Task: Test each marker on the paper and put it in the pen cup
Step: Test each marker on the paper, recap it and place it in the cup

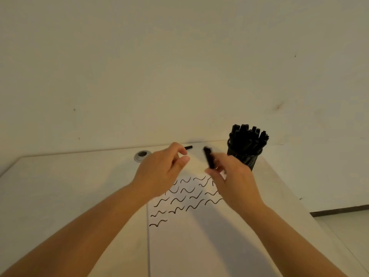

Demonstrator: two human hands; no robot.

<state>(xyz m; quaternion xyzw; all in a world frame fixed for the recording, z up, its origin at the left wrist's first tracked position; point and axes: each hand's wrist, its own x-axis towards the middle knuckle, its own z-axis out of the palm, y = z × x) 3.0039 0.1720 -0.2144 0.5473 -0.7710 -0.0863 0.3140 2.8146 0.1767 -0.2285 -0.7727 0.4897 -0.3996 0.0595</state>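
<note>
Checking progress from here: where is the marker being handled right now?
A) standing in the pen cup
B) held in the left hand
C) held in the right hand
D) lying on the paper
C: the right hand grips the marker above the paper, beside the pen cup.

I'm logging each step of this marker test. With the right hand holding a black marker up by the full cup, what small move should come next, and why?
Probably carry the marker the short way right and drop it into the pen cup. The right hand grips it above the paper, off the wavy test strokes; whether it is capped is blurred. The left hand holds nothing I can make out.
</note>
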